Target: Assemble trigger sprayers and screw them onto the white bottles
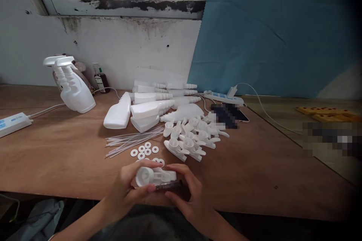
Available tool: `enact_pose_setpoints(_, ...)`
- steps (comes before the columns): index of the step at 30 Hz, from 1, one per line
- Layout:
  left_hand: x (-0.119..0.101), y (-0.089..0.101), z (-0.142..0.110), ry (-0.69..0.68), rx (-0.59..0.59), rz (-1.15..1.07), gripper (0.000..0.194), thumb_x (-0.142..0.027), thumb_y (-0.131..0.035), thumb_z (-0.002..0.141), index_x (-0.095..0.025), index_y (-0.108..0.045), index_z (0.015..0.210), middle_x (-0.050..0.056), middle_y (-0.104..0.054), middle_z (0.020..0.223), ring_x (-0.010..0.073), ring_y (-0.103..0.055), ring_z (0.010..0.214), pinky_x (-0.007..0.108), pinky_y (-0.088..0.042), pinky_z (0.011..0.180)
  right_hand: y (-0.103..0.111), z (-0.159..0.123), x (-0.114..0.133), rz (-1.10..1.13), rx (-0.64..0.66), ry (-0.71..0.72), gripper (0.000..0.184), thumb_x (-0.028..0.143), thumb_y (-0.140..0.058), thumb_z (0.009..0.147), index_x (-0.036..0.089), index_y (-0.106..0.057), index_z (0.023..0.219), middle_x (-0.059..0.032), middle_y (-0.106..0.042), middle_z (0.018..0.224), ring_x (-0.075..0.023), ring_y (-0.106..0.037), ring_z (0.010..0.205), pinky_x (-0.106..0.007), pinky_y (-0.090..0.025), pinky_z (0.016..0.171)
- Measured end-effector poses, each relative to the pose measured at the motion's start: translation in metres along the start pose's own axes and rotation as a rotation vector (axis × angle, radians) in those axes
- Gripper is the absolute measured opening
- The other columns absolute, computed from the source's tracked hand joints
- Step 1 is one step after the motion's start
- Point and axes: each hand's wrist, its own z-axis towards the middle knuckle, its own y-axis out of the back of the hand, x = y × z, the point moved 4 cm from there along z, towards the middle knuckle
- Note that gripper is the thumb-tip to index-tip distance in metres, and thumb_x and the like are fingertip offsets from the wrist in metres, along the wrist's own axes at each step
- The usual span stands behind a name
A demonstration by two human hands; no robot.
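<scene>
A white trigger spray head (162, 175) lies between my two hands near the table's front edge, its round collar facing me on the left. My left hand (128, 184) grips it at the collar end, thumb below and fingers above. Curled around the nozzle end is my right hand (190, 192), index finger over the top and thumb underneath. A thin dark strip (169, 185) shows under the spray head; its kind is unclear. Just beyond my hands are several white ring washers (141, 148), a bundle of thin white dip tubes (132, 139) and a pile of spray heads (189, 144).
Several white bottles (152, 109) lie behind the parts. Two spray bottles with heads fitted (76, 92) stand at back left, near a dark glass bottle (101, 81). Power strips (14, 123) with cables, and a phone (239, 113), are also on the wooden table (254, 180).
</scene>
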Motion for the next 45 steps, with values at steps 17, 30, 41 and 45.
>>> enact_pose_setpoints(17,0.017,0.017,0.002,-0.275,-0.272,0.727,0.009,-0.023,-0.060,0.080,-0.015,-0.056,0.081,0.001,-0.059,0.066,0.0135,-0.055,0.057,0.023,-0.041,0.053,0.030,-0.025,0.016,0.047,-0.484,0.372,0.021,0.006,-0.055,0.081,0.017,-0.055,0.099,-0.0094,-0.068,0.093,-0.0209,-0.066,0.090,-0.029,-0.060,0.065)
enact_pose_setpoints(30,0.017,-0.001,-0.007,-0.496,-0.221,0.871,0.018,-0.027,-0.057,0.084,-0.014,-0.054,0.097,0.005,-0.064,0.075,0.0177,-0.058,0.063,0.027,-0.042,0.058,0.021,-0.018,0.052,-0.246,-0.185,0.562,0.036,0.004,-0.059,0.076,0.020,-0.051,0.108,-0.0070,-0.073,0.090,-0.0199,-0.070,0.079,-0.028,-0.060,0.069)
enact_pose_setpoints(41,0.012,-0.005,-0.008,-0.575,-0.210,0.960,0.021,-0.028,-0.051,0.087,-0.012,-0.055,0.100,0.006,-0.064,0.074,0.0172,-0.058,0.063,0.028,-0.040,0.059,0.015,-0.020,0.051,-0.263,-0.199,0.549,0.037,0.003,-0.063,0.074,0.019,-0.053,0.106,-0.0089,-0.072,0.092,-0.0211,-0.070,0.080,-0.028,-0.061,0.069)
enact_pose_setpoints(45,0.012,-0.006,-0.009,-0.594,-0.204,0.998,0.020,-0.026,-0.049,0.088,-0.011,-0.054,0.101,0.006,-0.064,0.072,0.0173,-0.058,0.061,0.028,-0.038,0.058,0.008,-0.024,0.052,-0.373,-0.201,0.656,0.035,0.004,-0.057,0.078,0.018,-0.051,0.109,-0.0104,-0.073,0.086,-0.0213,-0.070,0.081,-0.029,-0.061,0.070)
